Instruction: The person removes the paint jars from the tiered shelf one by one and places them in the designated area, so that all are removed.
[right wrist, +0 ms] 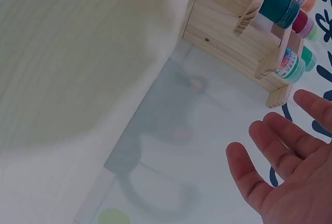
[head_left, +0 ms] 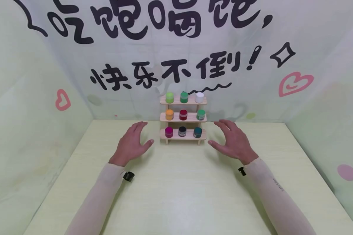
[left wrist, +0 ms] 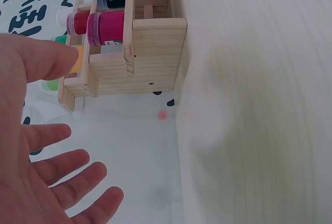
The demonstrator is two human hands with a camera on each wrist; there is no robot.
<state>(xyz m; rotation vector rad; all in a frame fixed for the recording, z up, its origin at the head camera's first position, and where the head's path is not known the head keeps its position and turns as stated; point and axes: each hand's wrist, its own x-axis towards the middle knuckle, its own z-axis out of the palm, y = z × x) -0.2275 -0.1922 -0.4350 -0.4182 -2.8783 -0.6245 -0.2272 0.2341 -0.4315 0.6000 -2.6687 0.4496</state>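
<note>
A three-tier wooden rack (head_left: 183,134) stands at the back of the table, bearing several small paint jars. On its top tier are a light green jar (head_left: 169,97), a green jar (head_left: 184,97) and a white jar (head_left: 199,97). The middle tier carries an orange jar (head_left: 169,114), a dark red jar (head_left: 183,115) and another green jar (head_left: 200,114). Below sit a magenta jar (head_left: 169,132), a black jar (head_left: 182,131) and a teal jar (head_left: 197,132). My left hand (head_left: 131,143) is left of the rack, fingers apart, touching nothing. Opposite it, my right hand (head_left: 233,142) is likewise empty, fingers spread.
The pale wood-grain table (head_left: 176,189) spreads out in front of the rack. Close behind the rack hangs a white backdrop (head_left: 153,107) with black lettering. Printed side curtains (head_left: 326,130) border the table left and right.
</note>
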